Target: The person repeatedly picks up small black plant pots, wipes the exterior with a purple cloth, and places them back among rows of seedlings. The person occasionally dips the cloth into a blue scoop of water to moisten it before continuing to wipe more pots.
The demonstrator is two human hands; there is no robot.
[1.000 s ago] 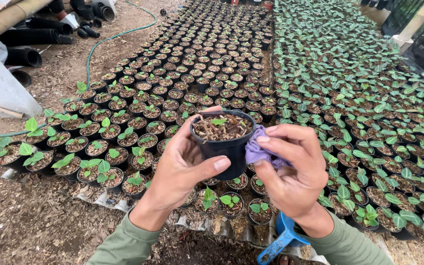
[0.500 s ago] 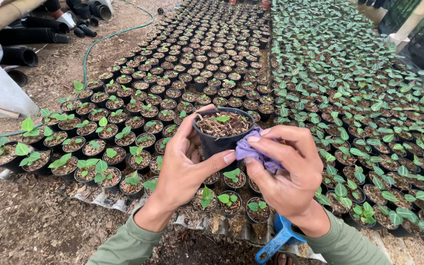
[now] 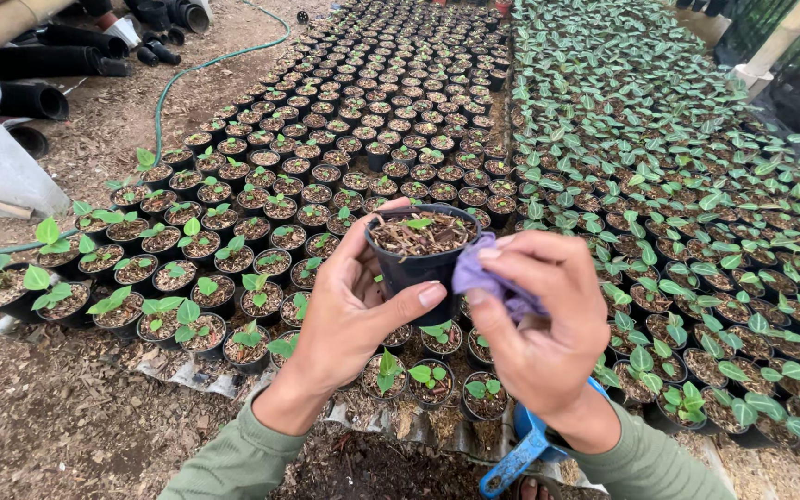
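Note:
My left hand (image 3: 349,319) grips a small black nursery pot (image 3: 418,262) from its left side, thumb across the front wall. The pot is filled with brown mulch and holds a tiny green seedling. Pressed against the pot's right rim is a crumpled purple cloth (image 3: 483,278), pinched in my right hand (image 3: 534,324). Both sleeves are olive green. The pot is held up above rows of similar pots on the ground.
Several rows of black pots with seedlings (image 3: 233,231) cover the ground; taller leafy plants (image 3: 696,185) fill the right side. A blue scoop (image 3: 520,454) lies under my right wrist. A green hose (image 3: 164,102), black pipes (image 3: 48,65) and bare soil lie to the left.
Both hands with the pot have shifted slightly lower and nearer. The right hand's fingers have moved the purple cloth against the pot's rim.

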